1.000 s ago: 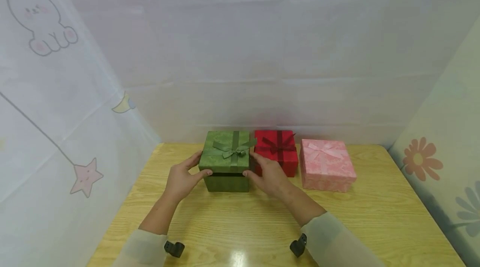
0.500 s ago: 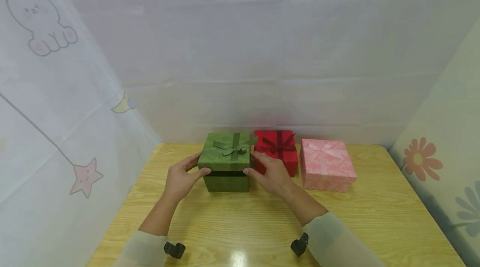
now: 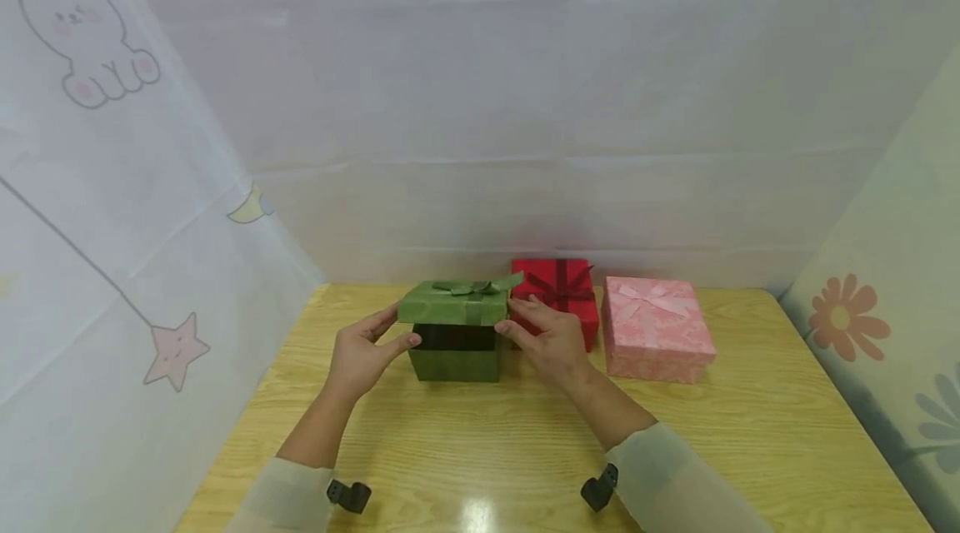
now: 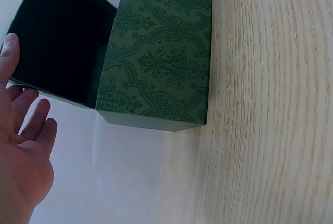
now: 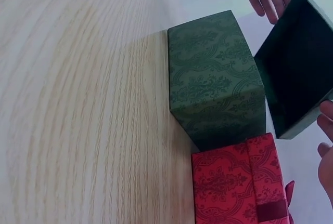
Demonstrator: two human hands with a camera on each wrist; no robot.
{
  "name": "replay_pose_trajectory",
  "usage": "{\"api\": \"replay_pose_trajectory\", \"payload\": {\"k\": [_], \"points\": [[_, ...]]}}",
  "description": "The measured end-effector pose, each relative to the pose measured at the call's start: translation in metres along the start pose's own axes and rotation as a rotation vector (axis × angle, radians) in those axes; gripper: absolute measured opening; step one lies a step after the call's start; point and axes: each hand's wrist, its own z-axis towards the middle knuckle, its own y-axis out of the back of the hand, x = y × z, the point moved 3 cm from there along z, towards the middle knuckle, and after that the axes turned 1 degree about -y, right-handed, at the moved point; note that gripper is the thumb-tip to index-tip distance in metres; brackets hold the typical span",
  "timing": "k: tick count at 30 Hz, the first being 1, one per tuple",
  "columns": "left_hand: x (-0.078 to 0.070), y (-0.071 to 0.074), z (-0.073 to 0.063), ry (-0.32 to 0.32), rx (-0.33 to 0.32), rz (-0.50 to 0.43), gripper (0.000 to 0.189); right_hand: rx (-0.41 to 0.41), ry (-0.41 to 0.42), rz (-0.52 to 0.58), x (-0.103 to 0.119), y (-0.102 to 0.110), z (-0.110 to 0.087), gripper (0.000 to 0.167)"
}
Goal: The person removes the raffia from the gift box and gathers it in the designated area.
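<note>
Green lid [image 3: 442, 310] slanted between the left grip [image 3: 363, 356] and right grip [image 3: 553, 343], both half spread, holding its sides; lifting evenly looked best.

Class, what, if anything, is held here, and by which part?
The lid, by its opposite sides, near the front corners: left hand on one side, right hand on the other.

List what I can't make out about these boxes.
Inside of green box, head view: dark under its tilted lid.
Front of red box, head view: partly behind the right hand.
Rest of red box, right wrist view: cut off by bottom edge.
Inside of pink box, head view: under closed top.
</note>
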Motion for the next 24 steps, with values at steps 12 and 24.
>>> {"api": "replay_pose_trajectory", "payload": {"k": [12, 24], "points": [[-0.0036, -0.0003, -0.0025, -0.008, 0.0, -0.099, 0.077, -0.06, 0.045, 0.034, -0.0006, 0.0023, -0.0004, 0.045], [-0.0076, -0.0019, -0.002, -0.069, 0.003, -0.197, 0.066, -0.06, 0.072, 0.034, 0.0006, 0.0022, 0.002, 0.056]]}}
